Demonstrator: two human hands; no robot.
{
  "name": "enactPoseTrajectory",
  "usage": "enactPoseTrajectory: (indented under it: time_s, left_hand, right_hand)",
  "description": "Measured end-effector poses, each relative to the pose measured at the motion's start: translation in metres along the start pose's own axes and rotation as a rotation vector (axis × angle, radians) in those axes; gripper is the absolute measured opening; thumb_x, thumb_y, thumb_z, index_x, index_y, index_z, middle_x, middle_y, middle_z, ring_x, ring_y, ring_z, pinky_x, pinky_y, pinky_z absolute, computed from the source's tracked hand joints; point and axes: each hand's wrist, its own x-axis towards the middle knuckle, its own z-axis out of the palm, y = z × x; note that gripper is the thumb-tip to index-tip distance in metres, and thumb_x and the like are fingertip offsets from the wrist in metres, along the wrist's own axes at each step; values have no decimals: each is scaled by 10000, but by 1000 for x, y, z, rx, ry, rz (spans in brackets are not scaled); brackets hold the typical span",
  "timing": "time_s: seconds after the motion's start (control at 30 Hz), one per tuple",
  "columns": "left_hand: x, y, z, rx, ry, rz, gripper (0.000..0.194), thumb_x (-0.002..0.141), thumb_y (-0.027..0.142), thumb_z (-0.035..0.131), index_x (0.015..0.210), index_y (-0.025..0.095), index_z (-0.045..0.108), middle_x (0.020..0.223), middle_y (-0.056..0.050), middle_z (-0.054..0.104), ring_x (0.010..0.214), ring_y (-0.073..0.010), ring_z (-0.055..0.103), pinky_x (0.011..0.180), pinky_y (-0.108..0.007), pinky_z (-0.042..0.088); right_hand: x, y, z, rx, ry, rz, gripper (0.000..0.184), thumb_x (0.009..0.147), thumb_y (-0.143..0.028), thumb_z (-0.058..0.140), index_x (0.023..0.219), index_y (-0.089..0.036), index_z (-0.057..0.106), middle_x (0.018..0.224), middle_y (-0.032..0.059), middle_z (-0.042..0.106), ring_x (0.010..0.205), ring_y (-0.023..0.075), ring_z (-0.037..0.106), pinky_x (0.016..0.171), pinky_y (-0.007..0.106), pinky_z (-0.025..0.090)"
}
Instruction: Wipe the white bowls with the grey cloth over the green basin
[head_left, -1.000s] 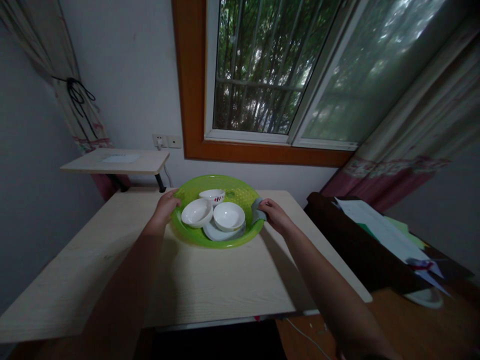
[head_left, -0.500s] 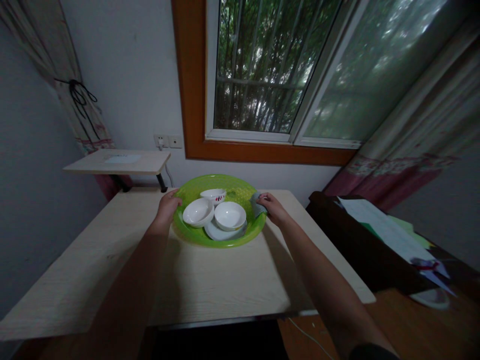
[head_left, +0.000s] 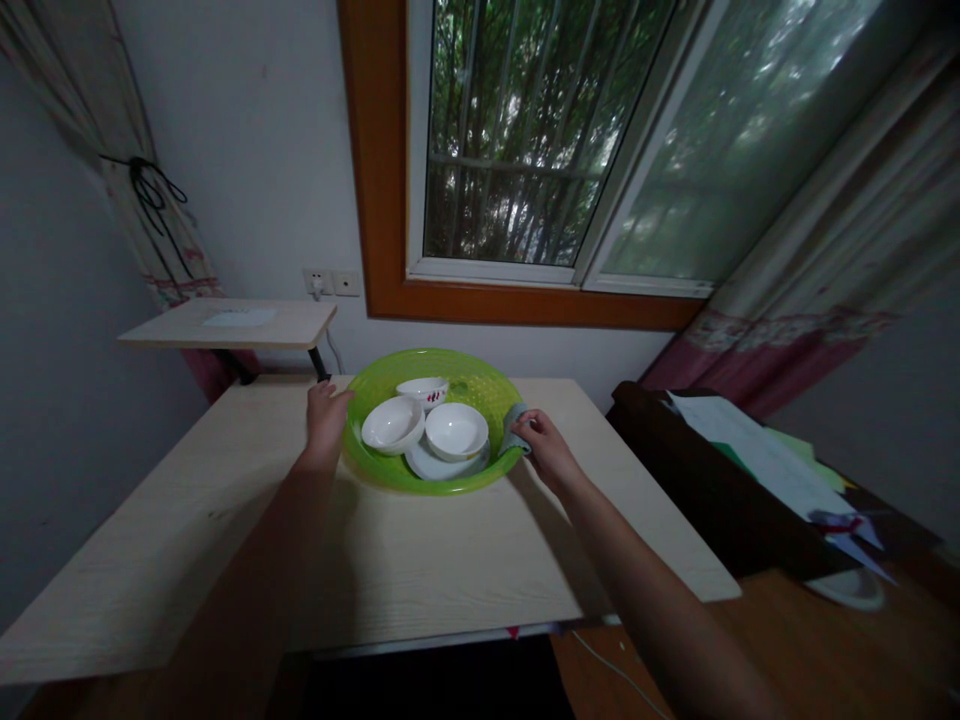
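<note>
A green plastic basin (head_left: pixel 450 488) rests on the wooden table. Inside it are a white bowl (head_left: pixel 457 432), another white bowl (head_left: pixel 392 425) to its left, and a bowl with red marks (head_left: pixel 423 391) behind them. A white plate (head_left: pixel 442 465) lies partly hidden under the front bowl. My left hand (head_left: pixel 325 418) is at the basin's left rim, fingers apart, thumb near the edge, with no grip on it that I can make out. At the right rim, my right hand (head_left: pixel 546 446) pinches a grey cloth (head_left: pixel 514 430) draped over the edge.
A small raised wooden stand (head_left: pixel 292 325) is on the table's back left, with a paper (head_left: pixel 240 317) on it. Behind the table are a wall socket (head_left: pixel 318 281) and a window (head_left: pixel 517 150). Right of the table, a dark brown piece of furniture (head_left: pixel 675 470) bears papers (head_left: pixel 750 450).
My left hand has loosened and shifted slightly left off the basin's rim. My right hand has moved a little downward with the cloth. The bowls keep their places in the basin.
</note>
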Motion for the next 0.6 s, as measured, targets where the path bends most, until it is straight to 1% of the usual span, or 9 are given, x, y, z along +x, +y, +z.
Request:
enactPoseTrajectory:
  time_s: [0.03, 0.1, 0.2, 0.27, 0.37, 0.4, 0.53, 0.6]
  left_hand:
    - [-7, 0, -1, -21, 6, -18, 688, 694, 305, 797, 1311, 224, 505, 1437, -172, 580, 1277, -271, 620, 933, -332, 543]
    - [-23, -1, -3, -82, -37, -82, 685, 699, 314, 796, 1314, 227, 508, 1389, -164, 616, 1194, -283, 669, 893, -355, 571]
    - [-42, -2, -5, -144, -181, -121, 687, 610, 202, 752, 1274, 197, 578, 1186, -123, 722, 1024, -299, 722, 850, -399, 588]
    - [-48, -1, -7, -123, -218, -111, 676, 558, 153, 696, 1231, 184, 627, 1085, -100, 754, 977, -308, 728, 830, -411, 587]
    - [-46, 3, -9, -77, -219, -93, 649, 525, 147, 661, 1174, 182, 667, 1020, -86, 770, 956, -317, 734, 790, -402, 583]
    - [-44, 5, -10, -76, -238, -90, 644, 518, 146, 659, 1160, 181, 675, 1009, -83, 772, 947, -315, 735, 783, -396, 582]
    - [-34, 14, -10, -86, -379, -69, 593, 512, 151, 640, 1100, 169, 707, 970, -80, 777, 881, -301, 732, 746, -375, 578]
    - [-29, 17, -8, -74, -410, -48, 549, 516, 157, 625, 1056, 158, 722, 947, -86, 778, 856, -303, 731, 728, -377, 578]
  right_hand:
    - [0, 0, 0, -2, 1, -2, 414, 652, -450, 855, 822, -264, 526, 721, -40, 580, 601, 144, 503, 556, 279, 375]
    - [-1, 0, -1, -4, 0, -3, 409, 663, -453, 850, 831, -264, 529, 728, -38, 580, 606, 145, 502, 557, 278, 373]
    - [-2, -1, -2, -4, -12, 3, 407, 668, -448, 852, 841, -264, 533, 750, -37, 586, 620, 144, 507, 563, 276, 382]
    - [0, -3, -4, -7, -29, 11, 407, 660, -435, 859, 836, -263, 535, 751, -38, 587, 626, 144, 507, 567, 273, 386]
    - [8, -7, -6, -6, -62, 19, 399, 633, -409, 867, 804, -257, 541, 744, -40, 585, 642, 144, 507, 575, 269, 391]
    - [12, -9, -7, -3, -75, 21, 397, 621, -400, 869, 791, -253, 542, 751, -38, 591, 656, 145, 515, 584, 268, 398]
    - [29, -14, -9, 3, -121, 32, 392, 587, -373, 875, 761, -241, 548, 786, -27, 619, 703, 151, 550, 629, 276, 436]
    - [38, -16, -9, -4, -132, 39, 374, 586, -362, 865, 757, -239, 556, 773, -29, 613, 694, 147, 548, 628, 279, 436]
